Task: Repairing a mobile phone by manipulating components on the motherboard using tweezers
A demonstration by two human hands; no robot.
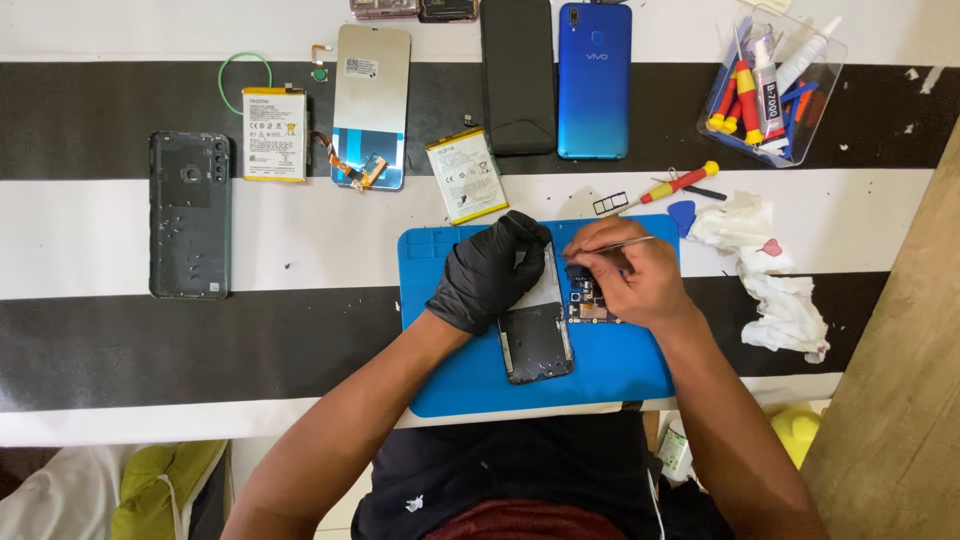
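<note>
1. Phone (535, 340) lies opened up on the blue mat (450, 380), back already off; circuit board (590, 300) not out yet, I'd say.
2. Left hand (492, 270), black-gloved, presses down flat on the phone.
3. Right hand (625, 275) pinches tweezers (615, 243) over the board.
4. At 11 o'clock: two white-labelled yellow-edged batteries (274, 134) on the bench (100, 230).
5. At 1 o'clock: clear tub (772, 85) of tools.
</note>
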